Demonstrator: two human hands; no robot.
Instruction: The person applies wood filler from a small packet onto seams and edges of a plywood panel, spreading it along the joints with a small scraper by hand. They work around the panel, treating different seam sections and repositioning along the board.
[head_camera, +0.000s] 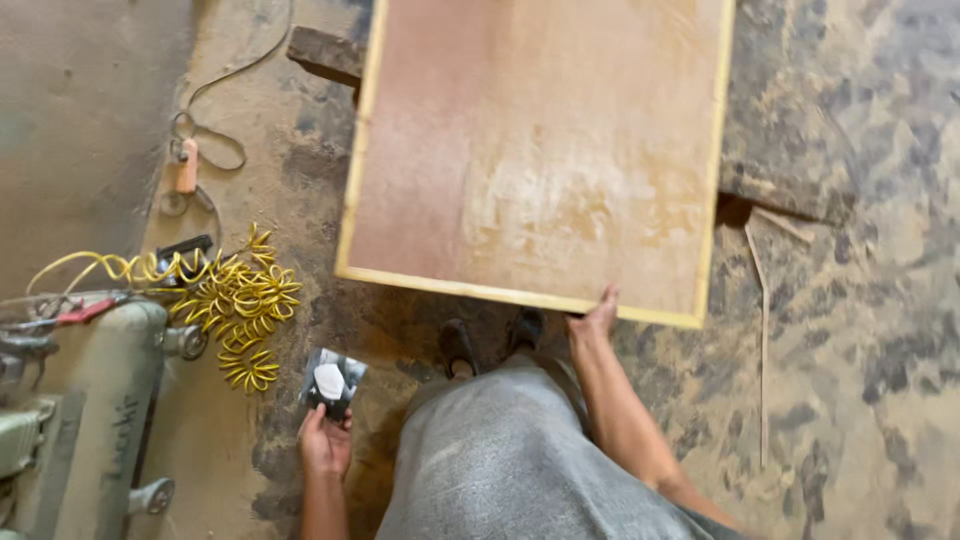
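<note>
Looking straight down from the head camera, I've got a big flat wooden panel (540, 150) filling the upper centre of the frame. It's reddish-brown board with a pale yellow strip edging its left, bottom and right sides, and there's a whitish dusty smear across its middle. It sits raised above the floor (860, 330), its far left corner over a dark timber block (325, 55).

Right hand (597, 318), centre of frame: arm stretched forward past the grey-clad knee (500, 450), fingertips resting on the panel's near edge close to its lower right corner. The grip here is loose, fingers laid on the yellow strip, not wrapped around anything.

Left hand (325, 440), lower left of centre: arm straight, hand lifted a little, grip closed around a small clear packet (334, 383) with something white and dark inside. I can't make out what the contents are.

2 dark shoes (490, 340) poke out just under the panel's near edge.

Over at the left, a coiled yellow air hose (240, 300) lies in a heap on the dusty floor, just beside a pale green machine (80, 400) at the frame's lower left edge. Above that, upper left, a thin cord (215, 90) loops round a small orange-brown fitting (187, 165). A thin wood sliver (763, 340) lies on the floor at right.
</note>
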